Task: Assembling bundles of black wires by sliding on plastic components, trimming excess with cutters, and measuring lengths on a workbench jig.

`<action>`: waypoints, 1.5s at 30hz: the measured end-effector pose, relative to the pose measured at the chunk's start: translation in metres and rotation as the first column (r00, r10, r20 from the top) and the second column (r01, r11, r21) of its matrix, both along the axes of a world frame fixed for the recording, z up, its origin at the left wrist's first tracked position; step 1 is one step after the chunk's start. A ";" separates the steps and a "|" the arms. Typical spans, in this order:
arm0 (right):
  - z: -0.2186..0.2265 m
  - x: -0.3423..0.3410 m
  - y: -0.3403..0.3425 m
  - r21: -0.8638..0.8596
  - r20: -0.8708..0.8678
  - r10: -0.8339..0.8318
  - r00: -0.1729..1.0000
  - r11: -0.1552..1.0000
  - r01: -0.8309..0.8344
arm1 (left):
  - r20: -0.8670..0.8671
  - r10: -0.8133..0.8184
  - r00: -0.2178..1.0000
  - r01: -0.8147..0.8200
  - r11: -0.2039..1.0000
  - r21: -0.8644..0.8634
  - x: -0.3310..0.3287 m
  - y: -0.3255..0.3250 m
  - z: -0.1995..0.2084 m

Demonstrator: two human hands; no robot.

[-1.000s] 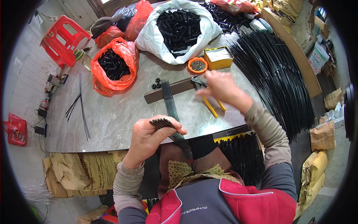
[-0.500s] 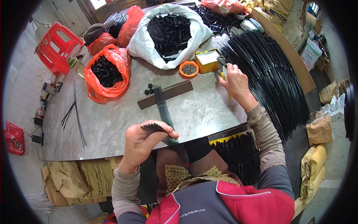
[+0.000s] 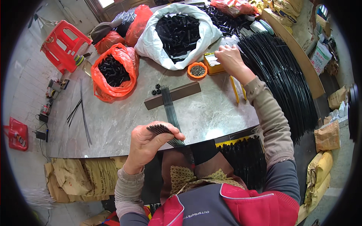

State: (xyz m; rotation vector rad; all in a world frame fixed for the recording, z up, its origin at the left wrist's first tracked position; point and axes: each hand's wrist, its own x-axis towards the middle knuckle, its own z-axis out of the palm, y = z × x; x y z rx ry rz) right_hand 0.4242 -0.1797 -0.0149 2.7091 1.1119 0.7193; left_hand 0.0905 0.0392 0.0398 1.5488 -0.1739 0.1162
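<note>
Here's the left hand (image 3: 149, 145) at the near edge of the bench (image 3: 113, 124), thumb pressed against fingers, pinching a flat row of slender, dark rods (image 3: 172, 111). Blunt black tips fan out above the thumb; the far lengths run side by side, straight and faintly glossy, across a brown rectangular bar (image 3: 188, 91). Just left of that bar sits a little cluster of knobbly black pieces (image 3: 155, 89).

Over to the far right, the right hand (image 3: 230, 62) is above the boxy yellow tin (image 3: 215, 70), fingers curled downward, though whether they're pinching anything I can't tell from this angle. Smooth yellow-handled pliers (image 3: 234, 90) lie just nearer than that wrist, their head hidden.

Left of the tin, a scalloped orange bowl (image 3: 197, 77) holds small metallic bits. Beyond it slumps a crinkled white sack (image 3: 149, 47) full of black tubular parts, with a shiny red plastic bag (image 3: 128, 84) to its left, and a sheaf of long, glossy black rods (image 3: 279, 71) sweeps down the right side.
</note>
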 end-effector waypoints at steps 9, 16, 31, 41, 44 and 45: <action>0.002 0.006 0.002 0.057 0.054 0.056 0.997 0.997 -0.059 | 0.019 -0.007 1.000 0.006 0.999 0.034 0.000 0.001 0.000; 0.011 -0.009 -0.007 0.188 0.040 0.120 0.992 0.974 -0.125 | 0.040 0.017 0.999 -0.019 0.999 0.042 0.001 -0.003 0.002; 0.093 -0.186 0.012 0.788 -0.433 0.831 0.350 0.537 -0.302 | -0.009 0.017 1.000 -0.018 0.988 -0.152 0.003 0.002 -0.002; 0.095 -0.203 0.011 0.791 -0.422 0.848 0.319 0.517 -0.328 | -0.001 0.018 1.000 -0.018 0.989 -0.149 0.002 0.000 -0.001; 0.094 -0.203 0.009 0.801 -0.412 0.851 0.327 0.509 -0.315 | -0.007 0.017 1.000 -0.018 0.989 -0.149 0.002 0.000 -0.001; 0.097 -0.204 0.009 0.797 -0.429 0.844 0.322 0.521 -0.304 | -0.007 0.019 1.000 -0.019 0.989 -0.148 0.002 0.000 -0.001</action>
